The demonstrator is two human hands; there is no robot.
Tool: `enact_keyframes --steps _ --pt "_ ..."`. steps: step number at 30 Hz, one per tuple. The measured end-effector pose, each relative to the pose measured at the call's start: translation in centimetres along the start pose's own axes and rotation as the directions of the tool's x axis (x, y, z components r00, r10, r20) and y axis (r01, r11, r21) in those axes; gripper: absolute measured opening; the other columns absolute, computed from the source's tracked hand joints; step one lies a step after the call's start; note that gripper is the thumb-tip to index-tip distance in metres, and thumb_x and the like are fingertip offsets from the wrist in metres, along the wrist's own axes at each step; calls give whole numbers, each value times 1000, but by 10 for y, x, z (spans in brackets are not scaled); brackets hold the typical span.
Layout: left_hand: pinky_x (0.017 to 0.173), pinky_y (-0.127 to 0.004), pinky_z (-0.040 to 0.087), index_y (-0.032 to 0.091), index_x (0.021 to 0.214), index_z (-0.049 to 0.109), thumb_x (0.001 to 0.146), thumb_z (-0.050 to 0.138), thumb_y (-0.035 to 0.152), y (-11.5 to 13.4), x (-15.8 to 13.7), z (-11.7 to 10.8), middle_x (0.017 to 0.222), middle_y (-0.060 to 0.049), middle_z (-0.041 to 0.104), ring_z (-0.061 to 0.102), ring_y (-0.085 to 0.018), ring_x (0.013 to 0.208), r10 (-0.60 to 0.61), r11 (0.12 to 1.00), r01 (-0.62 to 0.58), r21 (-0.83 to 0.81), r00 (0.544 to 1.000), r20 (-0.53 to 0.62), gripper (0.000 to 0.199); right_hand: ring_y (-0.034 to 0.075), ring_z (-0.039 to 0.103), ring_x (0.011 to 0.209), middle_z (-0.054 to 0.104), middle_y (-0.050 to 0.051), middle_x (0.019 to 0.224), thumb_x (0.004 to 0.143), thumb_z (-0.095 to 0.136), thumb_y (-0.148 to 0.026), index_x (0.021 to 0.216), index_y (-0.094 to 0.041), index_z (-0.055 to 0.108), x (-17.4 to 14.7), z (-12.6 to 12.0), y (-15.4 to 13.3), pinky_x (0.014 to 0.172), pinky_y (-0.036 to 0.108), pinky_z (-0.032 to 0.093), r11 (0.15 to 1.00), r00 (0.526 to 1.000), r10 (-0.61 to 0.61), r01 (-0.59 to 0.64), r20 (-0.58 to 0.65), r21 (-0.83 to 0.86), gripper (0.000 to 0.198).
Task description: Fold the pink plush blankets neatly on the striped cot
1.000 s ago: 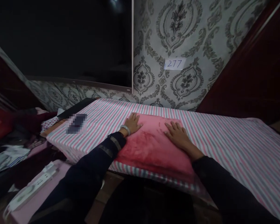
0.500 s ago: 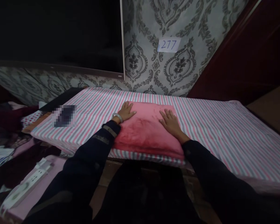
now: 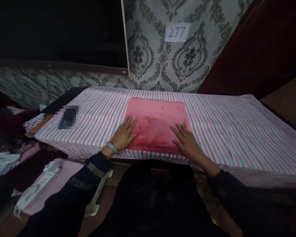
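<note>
A folded pink-red plush cloth (image 3: 158,115) lies flat near the middle of the striped cover (image 3: 232,131), its lower part a darker red. My left hand (image 3: 123,134) rests on the cloth's left edge, fingers stretched out and a pale bangle (image 3: 112,147) round the wrist. On the right side of the cloth, my right hand (image 3: 187,141) lies flat with fingers spread. Neither hand grips anything. Whether the plush piece is a blanket or a garment cannot be made out.
A blurred-out dark item (image 3: 69,117) lies on the cover's left end. A power strip (image 3: 40,189) sits on a pink surface at lower left. Behind stand a large screen (image 3: 56,33) and a patterned wall with a paper (image 3: 177,32) marked 277.
Both hands have slid toward me over the cloth, from its upper part to its lower sides. The cloth's front edge looks flatter, and the camera view has shifted slightly.
</note>
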State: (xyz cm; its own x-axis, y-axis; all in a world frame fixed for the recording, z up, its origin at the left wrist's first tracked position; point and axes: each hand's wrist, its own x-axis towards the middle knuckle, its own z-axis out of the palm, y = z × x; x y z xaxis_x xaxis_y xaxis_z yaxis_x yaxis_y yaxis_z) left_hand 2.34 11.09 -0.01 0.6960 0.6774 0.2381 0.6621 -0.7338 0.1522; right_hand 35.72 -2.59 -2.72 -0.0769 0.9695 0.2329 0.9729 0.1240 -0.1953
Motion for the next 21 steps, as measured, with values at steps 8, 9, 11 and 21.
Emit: enact_keyframes --steps 8,9,11,21 --pt "126 -53 23 11 156 34 102 34 48 -6 -3 21 168 -18 19 8 -31 157 8 998 -13 -67 997 -75 65 31 20 154 28 7 166 104 22 -58 160 -30 33 -4 15 0 117 56 30 1000 997 0 -1 -77 -16 63" --pt "126 -53 22 11 156 34 102 34 49 -6 -4 21 168 -18 19 8 -31 157 7 997 -13 -70 997 -74 65 31 21 154 28 7 166 105 22 -58 159 -30 33 -5 16 -1 117 56 30 1000 997 -2 1 -82 -15 63" --pt "125 -52 23 12 156 35 102 34 49 -7 -4 22 168 -18 20 9 -30 157 6 997 -12 -70 997 -80 66 30 21 154 29 6 166 105 23 -58 159 -31 34 -5 16 -1 117 56 30 1000 996 -5 4 -92 -10 62" --pt "123 -52 28 17 155 38 101 39 49 -5 -5 4 166 -15 28 22 -29 155 -54 998 51 -44 995 -84 63 31 26 152 32 7 164 105 25 -55 158 -32 36 0 11 7 115 59 34 1000 999 -6 7 -36 5 59"
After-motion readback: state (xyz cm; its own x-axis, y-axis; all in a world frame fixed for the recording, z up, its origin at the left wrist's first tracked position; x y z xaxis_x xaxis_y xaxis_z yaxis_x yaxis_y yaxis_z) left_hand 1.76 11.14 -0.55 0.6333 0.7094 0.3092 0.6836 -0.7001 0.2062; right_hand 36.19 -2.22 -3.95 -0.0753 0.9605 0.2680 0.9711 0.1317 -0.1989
